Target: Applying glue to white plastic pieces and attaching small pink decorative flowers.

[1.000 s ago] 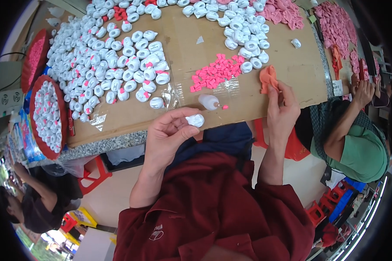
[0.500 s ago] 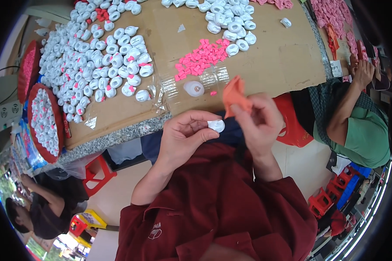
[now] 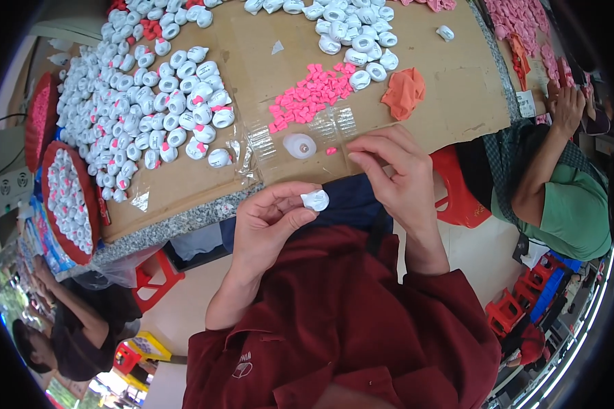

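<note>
In my left hand [image 3: 269, 221] is a small white rounded plastic piece [image 3: 315, 200], pinched between thumb and fingers just off the table's near edge. My right hand [image 3: 402, 174] holds nothing; its thumb and forefinger are apart. Close to those fingertips, a single small pink piece [image 3: 331, 151] lies on the cardboard. To its left sits a translucent whitish round container [image 3: 299, 146] with a small tip at its middle. A crumpled orange cloth [image 3: 404, 94] rests on the cardboard beyond my right hand.
A pile of small pink pieces [image 3: 310, 99] lies mid-table. Many white rounded pieces, some with pink parts, cover the left side [image 3: 123, 102]; more lie at the back [image 3: 361, 34]. A red-rimmed basket [image 3: 92, 238] stands left. Co-workers sit at left [image 3: 82, 327] and right [image 3: 566, 198].
My right hand has let go of the orange cloth, which now lies on the cardboard, and its fingers have come near the lone pink piece. My left hand has shifted slightly left with the white piece.
</note>
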`<action>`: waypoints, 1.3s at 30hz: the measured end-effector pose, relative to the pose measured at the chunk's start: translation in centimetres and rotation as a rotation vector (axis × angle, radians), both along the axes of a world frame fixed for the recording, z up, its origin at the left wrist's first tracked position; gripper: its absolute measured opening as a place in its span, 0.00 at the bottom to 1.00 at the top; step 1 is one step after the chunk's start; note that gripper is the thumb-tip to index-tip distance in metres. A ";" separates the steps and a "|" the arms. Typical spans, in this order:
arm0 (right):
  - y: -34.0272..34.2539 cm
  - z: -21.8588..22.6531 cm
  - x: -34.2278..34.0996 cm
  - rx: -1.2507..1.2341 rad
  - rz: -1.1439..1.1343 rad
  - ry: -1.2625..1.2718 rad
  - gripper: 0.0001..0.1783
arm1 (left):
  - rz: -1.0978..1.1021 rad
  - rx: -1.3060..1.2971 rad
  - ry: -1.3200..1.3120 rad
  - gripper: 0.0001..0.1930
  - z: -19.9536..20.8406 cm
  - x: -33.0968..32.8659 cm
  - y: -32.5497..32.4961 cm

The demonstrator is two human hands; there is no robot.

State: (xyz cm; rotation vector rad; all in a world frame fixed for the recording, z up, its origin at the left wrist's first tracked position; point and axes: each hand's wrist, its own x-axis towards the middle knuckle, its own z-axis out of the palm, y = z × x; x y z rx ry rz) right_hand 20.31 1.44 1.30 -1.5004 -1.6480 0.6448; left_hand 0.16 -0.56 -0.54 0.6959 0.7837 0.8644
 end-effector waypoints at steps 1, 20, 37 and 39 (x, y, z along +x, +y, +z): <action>0.2 -0.2 -0.2 0.011 0.032 -0.035 0.06 | -0.001 -0.001 0.000 0.15 0.0 0.0 0.0; -1.1 1.4 -1.3 -0.297 0.161 0.302 0.05 | 0.153 0.180 0.186 0.13 0.6 1.9 0.0; -1.6 0.1 -2.3 -0.128 0.121 0.323 0.06 | 0.218 0.389 0.345 0.11 0.5 1.8 0.3; -1.6 -0.1 -2.3 -0.106 0.140 0.381 0.06 | 0.135 0.077 0.149 0.13 0.6 1.4 0.4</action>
